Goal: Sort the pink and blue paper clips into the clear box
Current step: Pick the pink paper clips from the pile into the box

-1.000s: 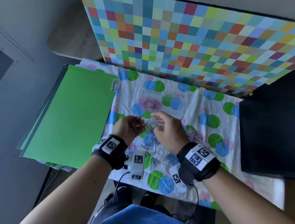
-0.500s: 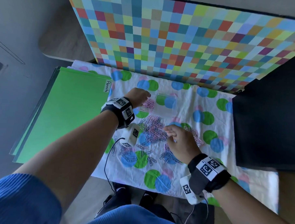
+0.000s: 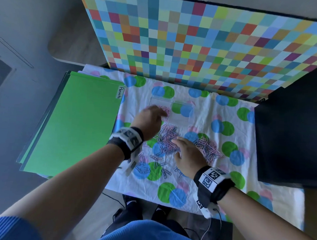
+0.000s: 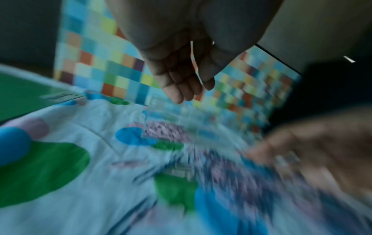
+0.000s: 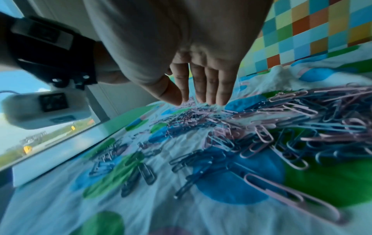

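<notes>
The clear box stands on the dotted cloth, with pink clips in its left compartment; its right compartment shows only the cloth beneath. My left hand hovers at the box's left compartment with fingers straight and nothing in them, as the blurred left wrist view shows for the hand above the box. A mixed pile of pink and blue paper clips lies just in front of the box. My right hand rests its straight fingertips on that pile.
A second heap of clips lies right of my right hand, and loose blue clips lie nearer me. A green folder stack sits left, a black block right, a checkered board behind.
My left hand went from the pile to the box's left compartment and is now drawing slightly back from it. The right hand has stayed on the pile.
</notes>
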Demonstrator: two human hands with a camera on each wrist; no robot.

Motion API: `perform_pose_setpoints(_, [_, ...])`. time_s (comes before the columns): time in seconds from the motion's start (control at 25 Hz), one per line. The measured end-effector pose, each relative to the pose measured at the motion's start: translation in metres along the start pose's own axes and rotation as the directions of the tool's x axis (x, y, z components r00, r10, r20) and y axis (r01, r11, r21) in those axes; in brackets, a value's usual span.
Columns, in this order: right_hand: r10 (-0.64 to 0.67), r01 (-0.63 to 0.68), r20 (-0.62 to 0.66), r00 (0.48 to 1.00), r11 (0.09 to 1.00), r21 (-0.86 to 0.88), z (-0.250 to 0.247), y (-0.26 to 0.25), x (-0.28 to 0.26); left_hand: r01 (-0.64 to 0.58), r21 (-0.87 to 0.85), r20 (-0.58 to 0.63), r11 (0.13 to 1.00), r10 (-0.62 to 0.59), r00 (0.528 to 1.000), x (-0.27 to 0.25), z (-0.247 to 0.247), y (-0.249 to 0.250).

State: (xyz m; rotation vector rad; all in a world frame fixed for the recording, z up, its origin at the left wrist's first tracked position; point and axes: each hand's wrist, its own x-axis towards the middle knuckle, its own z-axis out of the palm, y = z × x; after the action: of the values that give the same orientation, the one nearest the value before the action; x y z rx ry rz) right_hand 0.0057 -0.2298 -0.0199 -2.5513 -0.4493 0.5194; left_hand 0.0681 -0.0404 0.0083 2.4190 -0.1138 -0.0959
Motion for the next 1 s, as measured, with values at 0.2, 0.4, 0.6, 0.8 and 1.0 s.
perform_pose_setpoints(0.2, [0.036, 0.042, 0.220, 0.975, 0.938, -0.344, 0.014, 0.003, 0.014, -0.279, 0.423, 0.467, 0.862, 0.057, 0.883, -0.075, 0.047, -0.034])
perform_pose_setpoints(0.4, [0.051, 0.132, 0.377, 0.925, 0.886, -0.444, 0.014, 0.028, -0.008, -0.274, 0.466, 0.551, 0.842, -0.033, 0.834, -0.104, 0.023, -0.051])
perform_pose_setpoints(0.6, [0.083, 0.049, 0.250, 0.965, 0.875, -0.481, 0.000, 0.048, -0.018, -0.148, 0.396, 0.383, 0.906, -0.017, 0.923, -0.104, 0.002, -0.049])
perform_pose_setpoints(0.8, [0.021, -0.019, 0.002, 1.000, 0.940, -0.341, 0.005, 0.038, -0.009, 0.082, 0.285, 0.075, 0.955, -0.108, 0.991, -0.043, -0.010, -0.050])
perform_pose_setpoints(1.0, [-0.037, 0.007, -0.097, 0.995, 0.957, -0.291, 0.010, 0.030, -0.008, 0.086, 0.384, 0.240, 0.919, -0.190, 0.952, -0.014, -0.009, -0.060])
